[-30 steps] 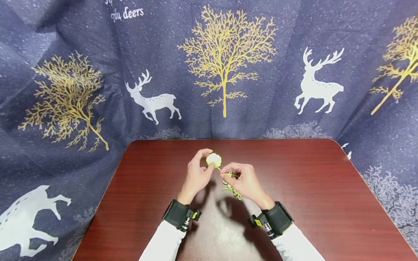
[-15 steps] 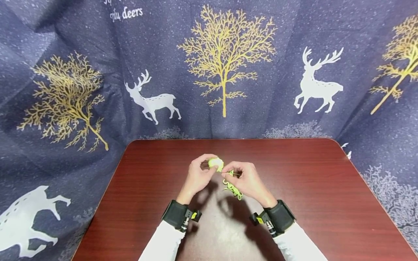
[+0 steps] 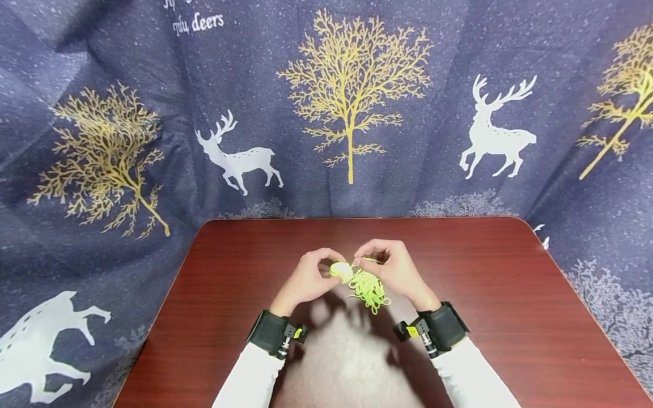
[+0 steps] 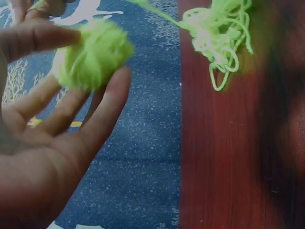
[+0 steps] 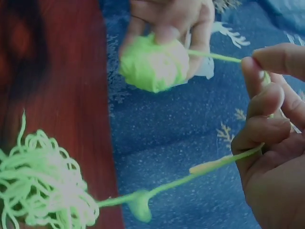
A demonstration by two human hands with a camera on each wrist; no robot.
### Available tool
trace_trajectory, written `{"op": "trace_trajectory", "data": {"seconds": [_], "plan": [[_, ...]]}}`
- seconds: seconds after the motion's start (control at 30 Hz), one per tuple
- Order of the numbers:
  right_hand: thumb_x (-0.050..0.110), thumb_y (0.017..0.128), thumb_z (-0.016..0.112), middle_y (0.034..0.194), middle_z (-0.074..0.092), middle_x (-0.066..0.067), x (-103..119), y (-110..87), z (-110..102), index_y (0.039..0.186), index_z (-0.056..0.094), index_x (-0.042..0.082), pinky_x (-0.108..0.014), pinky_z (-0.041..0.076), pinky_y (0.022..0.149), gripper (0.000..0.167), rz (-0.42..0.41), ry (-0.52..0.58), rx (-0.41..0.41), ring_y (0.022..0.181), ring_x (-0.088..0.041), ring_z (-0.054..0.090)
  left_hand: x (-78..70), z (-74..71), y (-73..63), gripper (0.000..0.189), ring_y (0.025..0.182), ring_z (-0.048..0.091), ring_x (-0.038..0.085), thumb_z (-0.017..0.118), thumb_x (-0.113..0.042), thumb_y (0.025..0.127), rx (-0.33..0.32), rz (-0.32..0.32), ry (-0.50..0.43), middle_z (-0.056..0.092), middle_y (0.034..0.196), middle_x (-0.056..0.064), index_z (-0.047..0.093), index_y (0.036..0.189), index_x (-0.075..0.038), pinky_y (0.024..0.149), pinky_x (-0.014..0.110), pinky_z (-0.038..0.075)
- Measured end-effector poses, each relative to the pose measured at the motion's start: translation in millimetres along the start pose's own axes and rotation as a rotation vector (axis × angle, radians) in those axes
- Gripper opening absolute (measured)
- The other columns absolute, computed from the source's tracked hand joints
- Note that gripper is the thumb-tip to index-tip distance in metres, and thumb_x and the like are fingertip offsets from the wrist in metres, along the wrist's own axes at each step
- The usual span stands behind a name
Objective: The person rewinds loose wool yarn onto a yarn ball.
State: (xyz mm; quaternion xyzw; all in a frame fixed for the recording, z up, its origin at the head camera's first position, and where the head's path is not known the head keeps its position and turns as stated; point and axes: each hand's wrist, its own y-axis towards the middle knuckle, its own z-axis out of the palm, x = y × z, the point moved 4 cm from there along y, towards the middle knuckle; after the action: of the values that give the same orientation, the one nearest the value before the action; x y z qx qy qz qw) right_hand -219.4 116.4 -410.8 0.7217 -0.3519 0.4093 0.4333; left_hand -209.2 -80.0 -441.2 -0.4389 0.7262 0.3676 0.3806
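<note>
Head view: winding loose yarn onto a small ball.
Left hand (image 3: 306,279) fingers curl round the yarn ball (image 3: 340,270); right hand (image 3: 395,271) pinches the strand (image 5: 214,57), at 2 o'clock of the ball. Next, probably another wrap, drawing from the tangle (image 3: 369,289) on the table (image 3: 510,317).

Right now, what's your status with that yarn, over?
Left hand holds yarn ball. Right hand pinches strand. Loose tangle on table. Nothing blocking.
</note>
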Motion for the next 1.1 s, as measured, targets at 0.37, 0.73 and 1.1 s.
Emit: {"op": "trace_trajectory", "data": {"seconds": [0.37, 0.73, 1.1], "plan": [[0.004, 0.089, 0.076, 0.076, 0.069, -0.002, -30, 14.1, -15, 0.098, 0.073, -0.002, -0.022, 0.03, 0.044, 0.012, 0.166, 0.345, -0.147, 0.052, -0.007, 0.042, -10.8, 6.9, -1.4, 0.039, 0.104, 0.067, 0.028, 0.074, 0.012, 0.079, 0.223, 0.07, -0.327, 0.068, 0.112, 0.02, 0.063, 0.116, 0.012, 0.091, 0.041, 0.058], [0.001, 0.089, 0.074, 0.069, 0.064, 0.003, -63, 18.2, 0, 0.096, 0.074, 0.001, -0.018, 0.033, 0.044, 0.007, 0.288, 0.372, -0.245, 0.049, -0.005, 0.041, -28.6, -4.1, 19.4, 0.041, 0.104, 0.068, 0.018, 0.071, 0.016, 0.077, -0.04, 0.321, -0.676, 0.07, 0.11, 0.011, 0.053, 0.113, 0.026, 0.089, 0.036, 0.059], [0.002, 0.084, 0.078, 0.073, 0.071, -0.004, -36, 7.5, 19, 0.088, 0.076, 0.009, -0.019, 0.042, 0.052, 0.008, 0.07, -0.058, -0.221, 0.059, -0.011, 0.057, -12.0, -12.4, 50.3, 0.034, 0.092, 0.069, 0.019, 0.072, 0.015, 0.08, -0.585, 0.081, -0.644, 0.07, 0.105, 0.014, 0.064, 0.113, 0.015, 0.078, 0.026, 0.059]]}}
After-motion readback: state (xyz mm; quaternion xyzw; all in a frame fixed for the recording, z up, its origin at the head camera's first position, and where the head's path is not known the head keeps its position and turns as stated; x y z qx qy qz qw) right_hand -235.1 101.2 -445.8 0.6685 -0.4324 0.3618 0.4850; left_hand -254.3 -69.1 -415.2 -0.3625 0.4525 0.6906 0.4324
